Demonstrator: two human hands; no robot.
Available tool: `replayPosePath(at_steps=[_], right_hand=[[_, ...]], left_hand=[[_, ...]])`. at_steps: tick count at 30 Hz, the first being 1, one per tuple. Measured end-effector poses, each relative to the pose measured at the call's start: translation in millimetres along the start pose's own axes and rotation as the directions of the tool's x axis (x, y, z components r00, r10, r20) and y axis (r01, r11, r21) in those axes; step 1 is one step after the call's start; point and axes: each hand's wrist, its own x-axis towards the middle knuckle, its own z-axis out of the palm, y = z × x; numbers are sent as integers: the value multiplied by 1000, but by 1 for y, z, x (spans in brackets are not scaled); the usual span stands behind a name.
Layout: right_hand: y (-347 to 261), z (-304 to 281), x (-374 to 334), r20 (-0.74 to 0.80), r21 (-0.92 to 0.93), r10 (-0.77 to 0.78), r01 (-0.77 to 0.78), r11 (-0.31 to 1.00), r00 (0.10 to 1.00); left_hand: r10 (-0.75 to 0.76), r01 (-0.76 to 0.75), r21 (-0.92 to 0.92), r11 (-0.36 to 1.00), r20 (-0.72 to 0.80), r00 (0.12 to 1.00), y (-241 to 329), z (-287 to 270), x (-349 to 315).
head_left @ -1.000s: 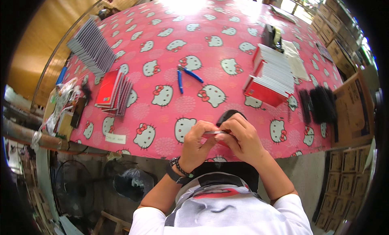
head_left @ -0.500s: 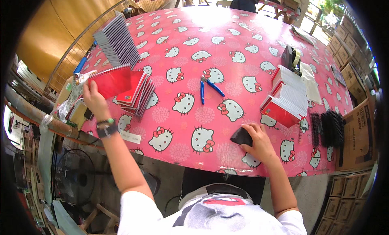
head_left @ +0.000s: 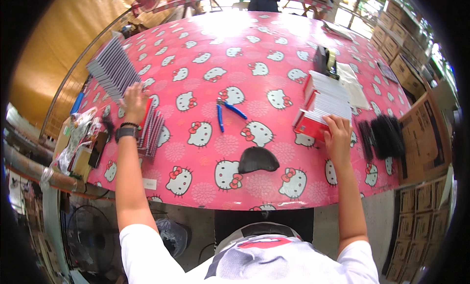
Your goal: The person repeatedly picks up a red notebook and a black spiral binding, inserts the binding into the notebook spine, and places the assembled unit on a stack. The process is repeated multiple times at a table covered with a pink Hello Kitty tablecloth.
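Note:
My left hand (head_left: 134,101) lies over the top of a stack of red spiral notebooks (head_left: 152,129) at the left, its fingers stretched out and resting on them. At the right, my right hand (head_left: 337,137) has its fingers and thumb closed on the near end of a row of red-covered notebooks (head_left: 330,100) with white page edges showing. A black half-moon-shaped piece (head_left: 259,160) lies on the table between my hands, touched by neither. Farther off, blue-handled pliers (head_left: 227,111) rest with their handles spread.
A tall stack of notebooks (head_left: 112,68) stands at the far left, beside plastic bags (head_left: 81,132). On the right are a tape dispenser (head_left: 325,61), black spiral coils (head_left: 387,137) and a cardboard box (head_left: 426,137). The pink patterned table (head_left: 205,186) carries a small white label (head_left: 150,184).
My left hand has laid the red notebook onto the left stack and released it. My right hand has left the black piece and moved right to the notebook row. The view has shifted.

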Motion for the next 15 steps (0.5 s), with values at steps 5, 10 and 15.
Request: replayPosePath(at_steps=[5, 10, 15], right_hand=[[19, -11, 9, -54, 8, -44, 45, 999, 998], [-24, -58, 0, 148, 345, 40, -90, 934, 988], [-44, -54, -56, 351, 260, -43, -54, 964, 935]], left_hand=[[106, -224, -355, 908, -321, 941, 141, -101, 1], [291, -462, -593, 659, -366, 884, 301, -176, -88], [564, -490, -691, 531, -143, 813, 394, -163, -174]])
